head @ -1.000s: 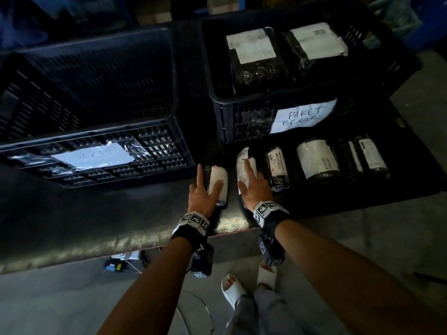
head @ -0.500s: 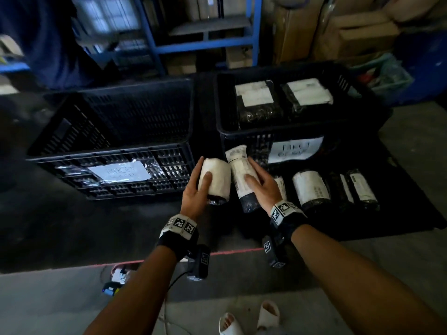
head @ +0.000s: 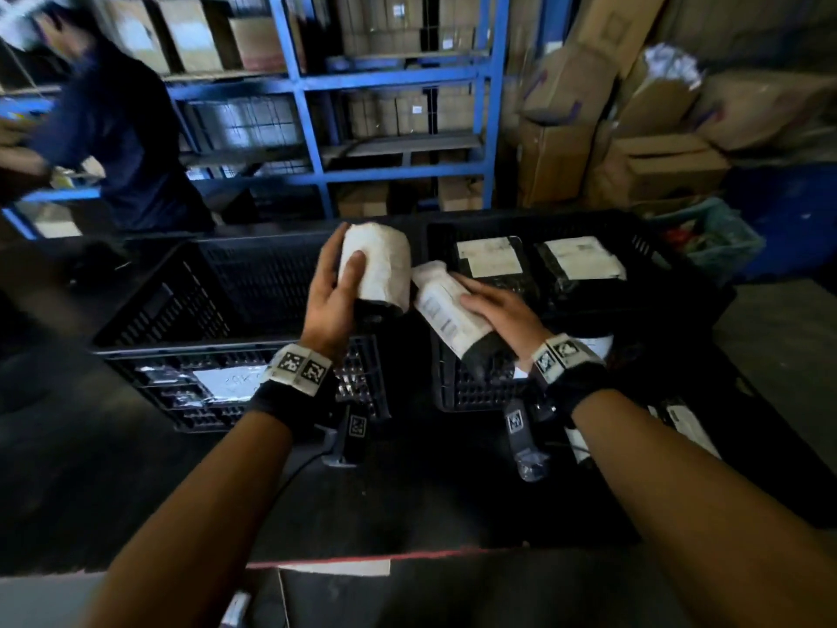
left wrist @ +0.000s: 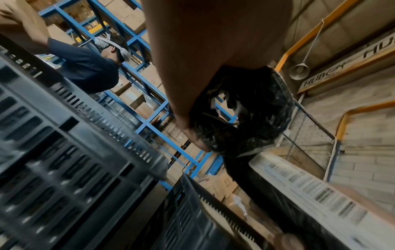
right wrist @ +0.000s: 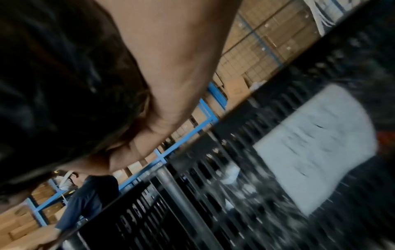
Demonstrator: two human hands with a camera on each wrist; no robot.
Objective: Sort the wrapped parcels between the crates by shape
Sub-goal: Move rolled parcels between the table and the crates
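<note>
My left hand grips a roll-shaped parcel wrapped in black film with a white label, held upright over the gap between the two black crates. My right hand grips a second roll parcel, tilted, above the near wall of the right crate. The left crate shows no parcels inside. Two flat rectangular parcels lie in the right crate. In the left wrist view the roll's black end sits under my palm. The right wrist view shows my palm over dark film.
More roll parcels lie on the black mat at the right. Each crate carries a paper sign on its near wall. Another person works at the blue shelving behind; cardboard boxes pile at back right.
Both hands have lifted their roll parcels off the mat and carried them up and forward to crate height. The head view has tilted upward.
</note>
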